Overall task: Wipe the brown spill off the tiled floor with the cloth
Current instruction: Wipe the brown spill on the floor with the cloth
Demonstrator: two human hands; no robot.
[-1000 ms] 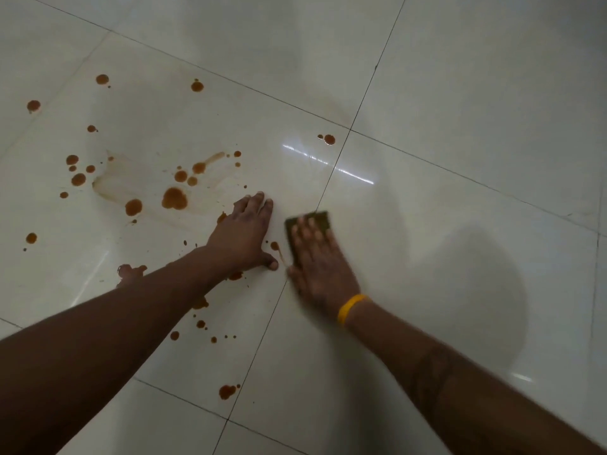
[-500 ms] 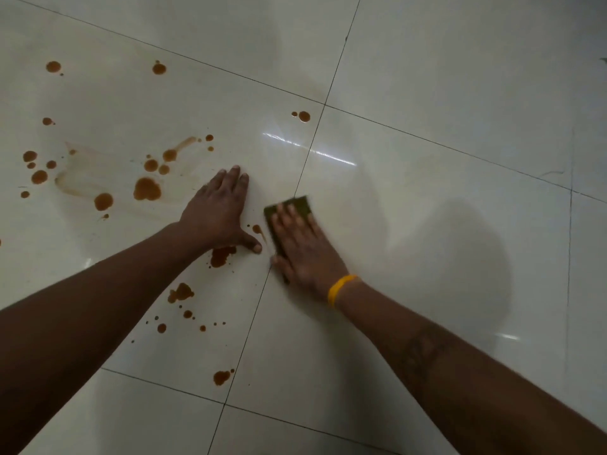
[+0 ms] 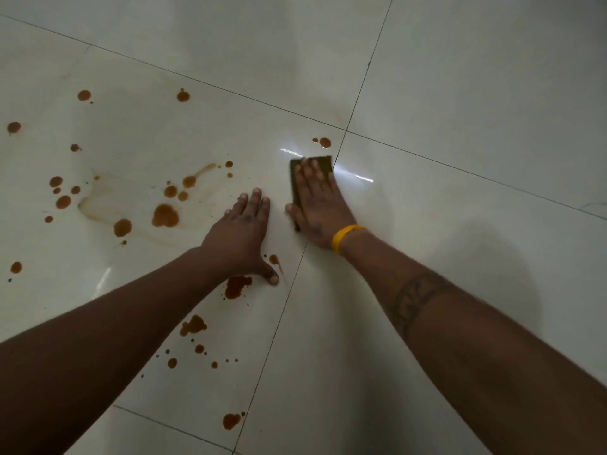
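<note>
Right hand [image 3: 318,205] presses cloth [image 3: 320,160] flat beside spill [image 3: 165,215].

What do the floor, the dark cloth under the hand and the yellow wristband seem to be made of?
Floor: likely glazed ceramic or polished tile, judging by its glossy glare and thin grout lines.
Cloth: dark, matte, flat pad, perhaps fabric or a scouring sponge; unclear.
Wristband: smooth, plain yellow loop, probably silicone or rubber.

Dark cloth [image 3: 323,161] lies flat beside scattered brown spill [image 3: 165,215].
</note>
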